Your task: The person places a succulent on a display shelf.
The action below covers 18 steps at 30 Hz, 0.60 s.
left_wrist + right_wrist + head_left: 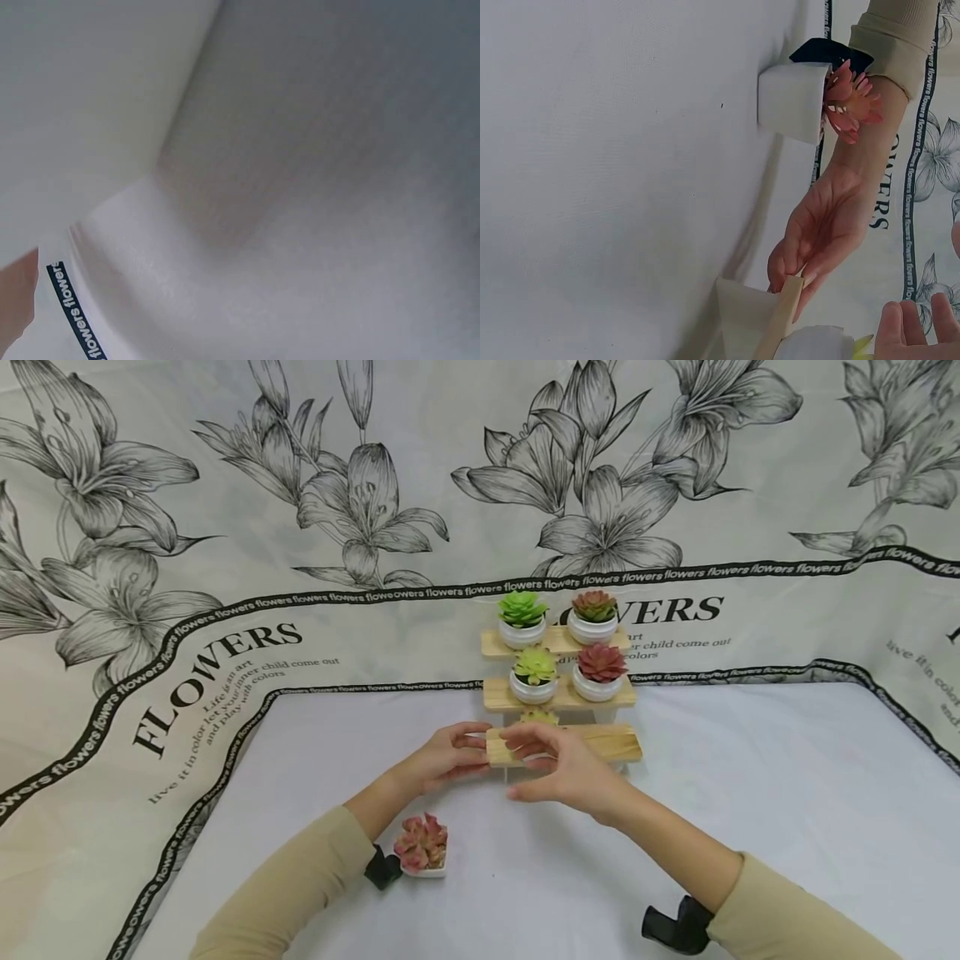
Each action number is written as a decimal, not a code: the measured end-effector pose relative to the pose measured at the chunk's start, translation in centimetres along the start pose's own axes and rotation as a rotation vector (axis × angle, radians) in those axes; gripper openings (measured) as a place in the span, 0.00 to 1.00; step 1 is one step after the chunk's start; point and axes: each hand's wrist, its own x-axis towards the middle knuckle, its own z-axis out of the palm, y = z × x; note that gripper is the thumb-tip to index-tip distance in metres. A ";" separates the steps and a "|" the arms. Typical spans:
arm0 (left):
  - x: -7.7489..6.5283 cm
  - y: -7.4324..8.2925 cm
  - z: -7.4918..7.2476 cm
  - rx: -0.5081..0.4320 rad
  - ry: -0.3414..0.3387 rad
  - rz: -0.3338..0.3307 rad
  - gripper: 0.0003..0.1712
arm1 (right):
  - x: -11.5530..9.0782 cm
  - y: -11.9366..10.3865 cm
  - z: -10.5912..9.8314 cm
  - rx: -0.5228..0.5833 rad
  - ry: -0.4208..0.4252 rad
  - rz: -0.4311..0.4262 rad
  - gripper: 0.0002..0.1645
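Note:
A three-tier wooden plant stand [618,743] stands at the back of the table. My left hand [444,758] pinches the left end of its lowest board; the right wrist view shows fingers and thumb on the board end [784,319]. My right hand [573,772] hovers in front of that board, fingers and thumb spread apart with nothing visible between them. A yellow-green succulent [538,717] shows just behind the right hand; its white pot [814,343] sits on the board in the right wrist view. The left wrist view shows mostly blurred white surfaces.
Upper tiers hold a green succulent [522,608], a reddish-green one [593,607], a lime one [535,665] and a dark red one [601,662], all in white pots. A pink succulent [422,843] in a squarish white pot stands beside the left forearm. A flower-printed cloth [405,643] hangs behind.

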 end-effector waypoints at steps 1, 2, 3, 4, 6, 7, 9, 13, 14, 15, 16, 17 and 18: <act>0.0 0.0 0.0 0.002 -0.001 0.002 0.30 | 0.0 0.0 0.1 -0.003 -0.005 -0.008 0.38; -0.1 0.1 0.0 0.004 -0.003 0.005 0.30 | 0.1 0.1 0.2 -0.003 -0.012 -0.016 0.38; -0.1 0.1 -0.1 0.005 -0.004 0.005 0.30 | 0.1 0.2 0.4 -0.002 -0.019 -0.019 0.38; -0.1 0.1 -0.1 0.008 -0.005 0.004 0.30 | 0.2 0.4 0.5 0.001 -0.028 -0.020 0.37; -0.2 0.0 -0.1 0.019 -0.003 0.000 0.30 | 0.2 0.9 1.0 -0.002 -0.047 -0.015 0.37; -0.2 0.0 -0.1 0.022 0.001 -0.004 0.30 | 0.3 1.1 1.2 -0.001 -0.058 -0.011 0.37; -0.2 0.0 -0.2 0.046 0.012 -0.003 0.30 | 0.4 1.6 1.8 -0.001 -0.075 -0.003 0.37; -0.1 0.0 -0.2 0.081 0.035 -0.005 0.30 | 0.7 2.6 3.2 0.014 -0.114 0.010 0.34; 0.0 0.0 -0.2 0.088 0.036 -0.004 0.30 | 0.7 2.8 3.6 0.019 -0.125 0.013 0.34; 0.0 0.0 -0.2 0.089 0.034 -0.001 0.30 | 0.8 3.1 3.9 0.023 -0.136 0.018 0.34; 0.0 0.0 -0.2 0.080 0.032 -0.002 0.30 | 0.8 3.3 4.3 0.027 -0.146 0.022 0.34; 0.0 0.0 -0.2 0.072 0.026 0.003 0.30 | 0.9 3.5 4.7 0.029 -0.156 0.025 0.35; 0.0 0.0 -0.1 0.061 0.018 0.007 0.30 | 0.9 3.7 5.0 0.032 -0.165 0.026 0.35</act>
